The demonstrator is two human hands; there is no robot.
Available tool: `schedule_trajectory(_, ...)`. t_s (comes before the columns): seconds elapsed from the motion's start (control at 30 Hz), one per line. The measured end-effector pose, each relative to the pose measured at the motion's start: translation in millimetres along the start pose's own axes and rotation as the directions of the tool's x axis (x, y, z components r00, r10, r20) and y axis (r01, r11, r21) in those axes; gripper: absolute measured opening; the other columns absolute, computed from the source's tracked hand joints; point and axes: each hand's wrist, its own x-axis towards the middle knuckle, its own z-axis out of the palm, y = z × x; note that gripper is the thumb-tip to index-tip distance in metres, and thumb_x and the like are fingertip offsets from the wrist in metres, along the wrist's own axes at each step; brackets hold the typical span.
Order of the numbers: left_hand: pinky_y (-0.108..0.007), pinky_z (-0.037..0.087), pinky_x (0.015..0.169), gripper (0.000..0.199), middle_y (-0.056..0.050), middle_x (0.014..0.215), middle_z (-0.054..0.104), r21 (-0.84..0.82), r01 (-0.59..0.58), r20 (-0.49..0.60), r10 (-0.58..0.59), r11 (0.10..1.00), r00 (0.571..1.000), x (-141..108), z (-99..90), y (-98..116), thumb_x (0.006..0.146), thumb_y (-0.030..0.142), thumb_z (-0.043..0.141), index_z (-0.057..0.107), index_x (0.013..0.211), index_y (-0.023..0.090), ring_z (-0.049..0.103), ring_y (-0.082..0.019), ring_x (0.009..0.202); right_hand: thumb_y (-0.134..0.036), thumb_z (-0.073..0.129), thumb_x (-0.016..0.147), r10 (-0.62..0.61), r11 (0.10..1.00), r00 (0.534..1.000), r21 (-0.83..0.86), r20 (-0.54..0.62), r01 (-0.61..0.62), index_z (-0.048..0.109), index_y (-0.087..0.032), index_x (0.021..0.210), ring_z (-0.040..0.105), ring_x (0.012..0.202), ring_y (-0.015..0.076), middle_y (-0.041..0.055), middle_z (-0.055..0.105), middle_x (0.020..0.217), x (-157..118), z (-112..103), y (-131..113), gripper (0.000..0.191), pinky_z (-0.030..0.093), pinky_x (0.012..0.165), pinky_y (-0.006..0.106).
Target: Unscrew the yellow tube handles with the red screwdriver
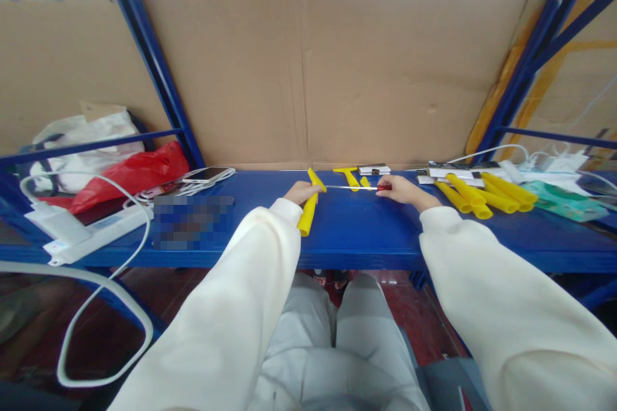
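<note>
My left hand (299,192) is closed around a yellow T-shaped plastic piece (308,217), whose tube end points toward me. Closed on the red handle of a screwdriver (349,188) is my right hand (401,190). The long metal shaft runs level to the left, and its tip meets the head of the yellow piece beside my left fingers. Whether the tip sits inside a screw is too small to tell. Just behind the shaft lie another yellow T-shaped piece (351,177) and a small black-and-white packet (375,169).
Several yellow tubes (501,196) are piled at the right, by a green packet (562,200) and white cables. Left are a phone (207,174), a red bag (130,173) and a white power strip (101,234). A cardboard wall (385,77) closes off the blue bench (357,237).
</note>
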Motion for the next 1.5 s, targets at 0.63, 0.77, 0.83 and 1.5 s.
schedule_trajectory(0.63, -0.022, 0.042, 0.05, 0.027, 0.0, 0.046, 0.059, -0.012, -0.011, 0.012, 0.011, 1.0, 1.0, 1.2, 1.0, 0.1, 0.075, 0.015, 0.073, 0.058, 0.052, 0.018, 0.054, -0.012, 0.044, -0.029, 0.069, 0.079, -0.006, 0.999, 1.0, -0.034, -0.019, 0.006, 0.069, -0.022, 0.083, 0.066, 0.077, 0.0208, 0.0052, 0.074, 0.081, 1.2, 2.6, 4.2, 0.009, 0.052, 0.073, 0.031)
schedule_trajectory(0.77, -0.022, 0.042, 0.05, 0.031, 0.0, 0.045, 0.058, 0.003, -0.003, -0.003, 0.003, 1.0, 1.0, -0.8, 2.0, 1.8, 0.079, 0.014, 0.068, 0.058, 0.05, 0.018, 0.053, -0.012, 0.043, -0.026, 0.069, 0.079, 0.008, 0.999, 1.0, -0.043, -0.013, -0.009, 0.068, -0.021, 0.083, 0.066, 0.078, 0.0209, 0.0062, 0.075, 0.085, 0.5, 2.0, 1.6, 0.007, 0.052, 0.075, 0.031)
schedule_trajectory(0.83, -0.023, 0.042, 0.051, 0.031, -0.001, 0.045, 0.058, 0.007, -0.004, -0.006, 0.004, 1.0, 1.0, -1.0, 2.4, 2.2, 0.078, 0.014, 0.068, 0.058, 0.05, 0.017, 0.054, -0.012, 0.044, -0.026, 0.069, 0.079, 0.016, 0.999, 1.0, -0.047, -0.011, -0.017, 0.068, -0.021, 0.083, 0.066, 0.079, 0.0214, 0.0067, 0.075, 0.086, 0.3, 1.9, 1.2, 0.006, 0.052, 0.076, 0.032)
schedule_trajectory(1.5, -0.021, 0.041, 0.048, 0.029, 0.001, 0.043, 0.057, 0.025, 0.016, -0.034, -0.015, 1.0, 0.999, 2.8, 2.4, 0.7, 0.078, 0.015, 0.071, 0.059, 0.052, 0.018, 0.054, -0.011, 0.042, -0.027, 0.068, 0.078, -0.007, 0.999, 1.0, -0.031, -0.012, 0.007, 0.067, -0.021, 0.082, 0.066, 0.077, 0.0218, 0.0069, 0.075, 0.085, -0.4, 0.4, -3.4, 0.007, 0.052, 0.076, 0.033)
